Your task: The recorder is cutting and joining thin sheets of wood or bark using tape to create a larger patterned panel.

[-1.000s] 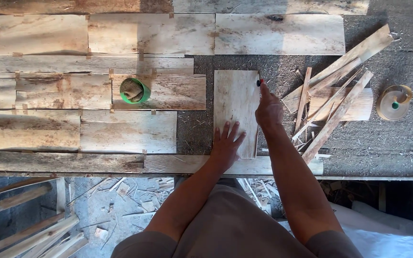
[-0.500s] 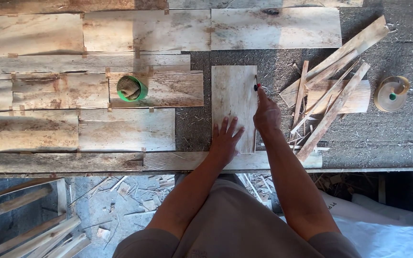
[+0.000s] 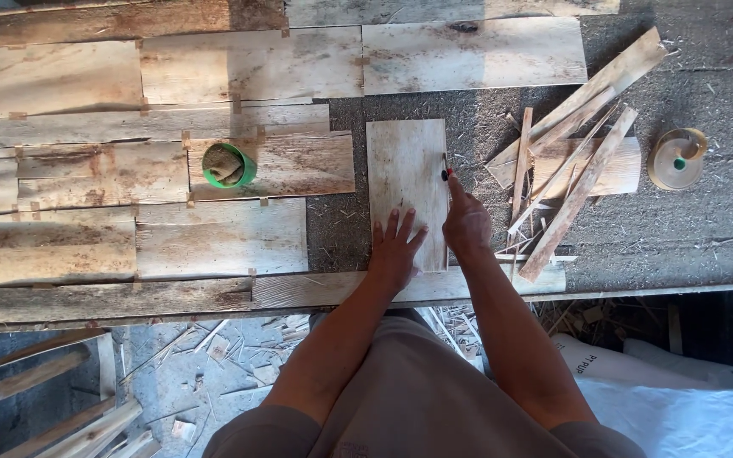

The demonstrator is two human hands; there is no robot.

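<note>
A narrow pale veneer piece [image 3: 405, 161] lies upright on the grey bench. My left hand [image 3: 396, 250] presses flat on its near end with the fingers spread. My right hand [image 3: 467, 222] rests along the piece's right edge. It pinches a small red and black tool [image 3: 446, 174] whose tip touches that edge about halfway up the piece.
Taped-together veneer sheets [image 3: 214, 237] cover the bench's left and back. A green tape roll [image 3: 229, 165] sits on them. A pile of thin wood strips [image 3: 570, 170] lies to the right, with a clear tape roll [image 3: 676, 159] beyond it. Scraps litter the floor [image 3: 214, 373] below the bench edge.
My right hand has slid the tool down the piece's right edge toward me. My left hand has stayed flat on the near end.
</note>
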